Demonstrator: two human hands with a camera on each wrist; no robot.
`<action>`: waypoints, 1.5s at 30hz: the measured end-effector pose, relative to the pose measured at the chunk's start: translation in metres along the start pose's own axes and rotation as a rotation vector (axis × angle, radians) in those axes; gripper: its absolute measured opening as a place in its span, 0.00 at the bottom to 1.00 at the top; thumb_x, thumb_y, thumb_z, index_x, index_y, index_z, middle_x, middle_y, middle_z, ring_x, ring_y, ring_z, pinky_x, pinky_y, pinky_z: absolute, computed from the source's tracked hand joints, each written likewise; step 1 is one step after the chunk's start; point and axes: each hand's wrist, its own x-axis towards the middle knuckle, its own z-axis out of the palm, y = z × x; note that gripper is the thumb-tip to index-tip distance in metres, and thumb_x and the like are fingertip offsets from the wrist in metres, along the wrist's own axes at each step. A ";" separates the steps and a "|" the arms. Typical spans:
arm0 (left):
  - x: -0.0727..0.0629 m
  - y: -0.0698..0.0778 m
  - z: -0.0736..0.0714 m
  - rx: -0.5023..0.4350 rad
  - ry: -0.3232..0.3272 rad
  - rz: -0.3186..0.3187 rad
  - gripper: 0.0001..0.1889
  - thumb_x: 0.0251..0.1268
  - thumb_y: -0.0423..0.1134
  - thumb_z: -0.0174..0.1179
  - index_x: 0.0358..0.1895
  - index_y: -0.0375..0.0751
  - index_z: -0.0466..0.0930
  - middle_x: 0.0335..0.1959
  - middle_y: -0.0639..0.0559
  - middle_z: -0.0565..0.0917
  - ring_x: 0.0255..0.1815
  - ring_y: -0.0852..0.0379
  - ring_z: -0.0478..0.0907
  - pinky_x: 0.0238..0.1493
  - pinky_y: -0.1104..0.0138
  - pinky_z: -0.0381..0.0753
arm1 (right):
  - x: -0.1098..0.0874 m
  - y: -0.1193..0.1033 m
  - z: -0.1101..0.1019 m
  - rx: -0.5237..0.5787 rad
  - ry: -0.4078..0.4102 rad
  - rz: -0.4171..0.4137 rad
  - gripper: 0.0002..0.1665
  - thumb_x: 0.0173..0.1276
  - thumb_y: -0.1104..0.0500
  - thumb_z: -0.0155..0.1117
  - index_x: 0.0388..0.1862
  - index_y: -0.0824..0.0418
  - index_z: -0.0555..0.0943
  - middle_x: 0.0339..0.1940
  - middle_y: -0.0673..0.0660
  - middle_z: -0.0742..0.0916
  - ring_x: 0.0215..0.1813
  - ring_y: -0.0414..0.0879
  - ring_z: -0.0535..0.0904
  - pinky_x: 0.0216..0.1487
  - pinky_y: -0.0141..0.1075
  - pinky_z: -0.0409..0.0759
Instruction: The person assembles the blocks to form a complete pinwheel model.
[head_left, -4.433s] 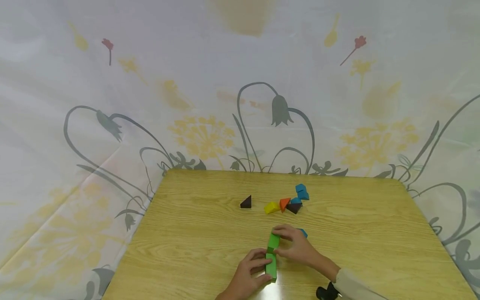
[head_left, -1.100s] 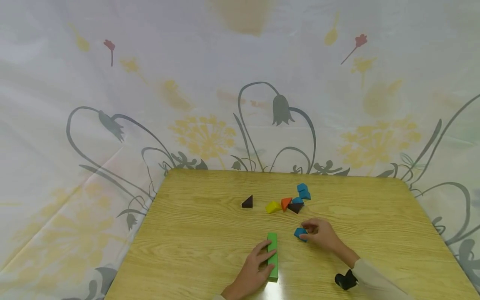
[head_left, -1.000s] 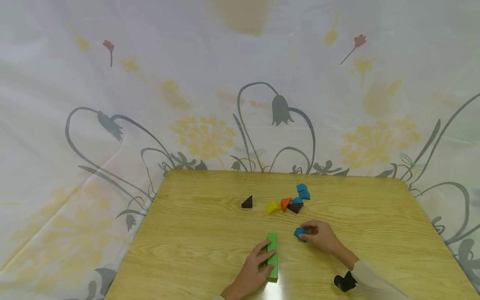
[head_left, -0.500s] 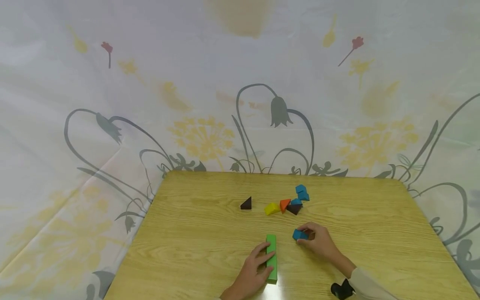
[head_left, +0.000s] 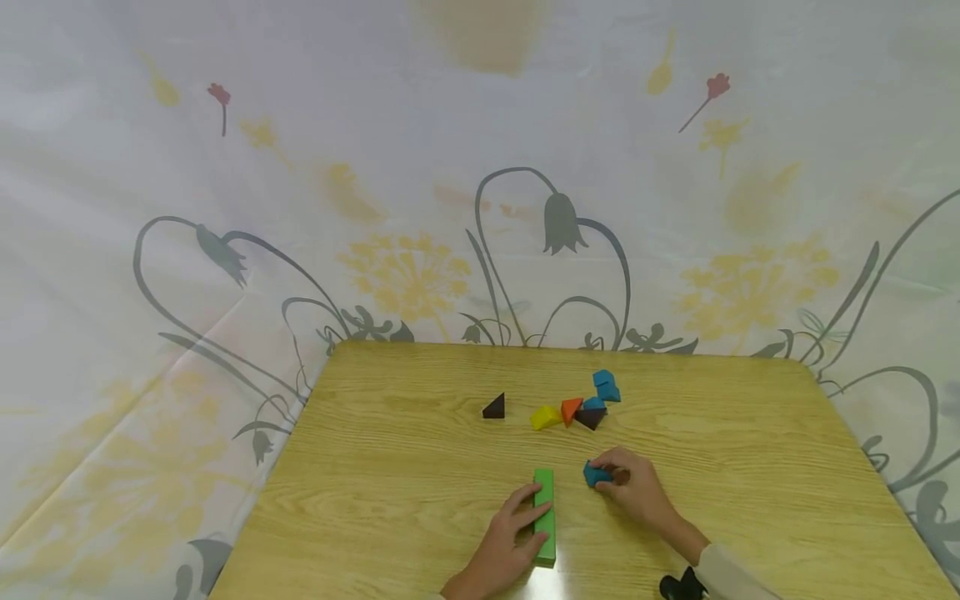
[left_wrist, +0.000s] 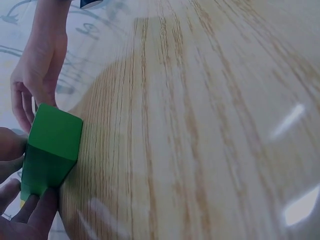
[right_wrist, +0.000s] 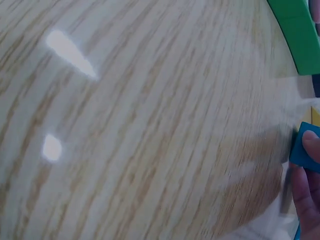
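Two green blocks [head_left: 547, 523] lie end to end in a straight row on the table; a seam between them shows in the right wrist view. My left hand [head_left: 498, 546] holds the row from its left side, fingers over the top and thumb at the near end. A green end face [left_wrist: 56, 127] is close up in the left wrist view. To the right of the row, my right hand [head_left: 639, 493] pinches a small blue block [head_left: 593, 474] between thumb and fingers. That blue block's flat face [right_wrist: 304, 151] is partly covered by the thumb in the right wrist view.
Farther back are a black triangular block [head_left: 495, 407], a yellow block [head_left: 546, 417], an orange triangular block [head_left: 571, 410], another black triangular block [head_left: 591, 417] and several blue blocks [head_left: 607, 390]. A black object [head_left: 682, 585] is beside the right sleeve on the wooden table [head_left: 375, 467].
The far green block, earlier at an angle in my right hand, now lines up with the near one. My right hand has moved to the blue block, turned it and shifted it slightly left.
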 end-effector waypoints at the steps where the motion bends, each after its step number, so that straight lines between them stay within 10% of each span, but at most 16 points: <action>1: 0.000 0.000 0.000 0.002 0.003 0.005 0.20 0.70 0.41 0.55 0.60 0.35 0.75 0.68 0.45 0.63 0.68 0.42 0.61 0.64 0.57 0.65 | 0.000 0.000 0.001 0.003 -0.001 -0.010 0.19 0.45 0.76 0.74 0.36 0.60 0.85 0.35 0.52 0.85 0.34 0.41 0.78 0.30 0.32 0.79; 28: 0.000 -0.002 0.001 0.012 -0.001 0.008 0.20 0.68 0.41 0.57 0.61 0.38 0.75 0.69 0.46 0.63 0.69 0.43 0.60 0.64 0.55 0.65 | 0.004 -0.005 -0.004 0.319 -0.302 0.090 0.22 0.60 0.76 0.62 0.55 0.76 0.75 0.61 0.73 0.74 0.60 0.67 0.71 0.50 0.39 0.78; 45: 0.001 -0.003 0.000 0.017 0.005 0.030 0.20 0.68 0.40 0.56 0.61 0.36 0.75 0.68 0.45 0.64 0.68 0.43 0.62 0.63 0.57 0.67 | 0.011 -0.006 -0.001 0.303 -0.269 0.084 0.23 0.60 0.74 0.64 0.56 0.75 0.76 0.59 0.71 0.76 0.56 0.62 0.76 0.51 0.38 0.78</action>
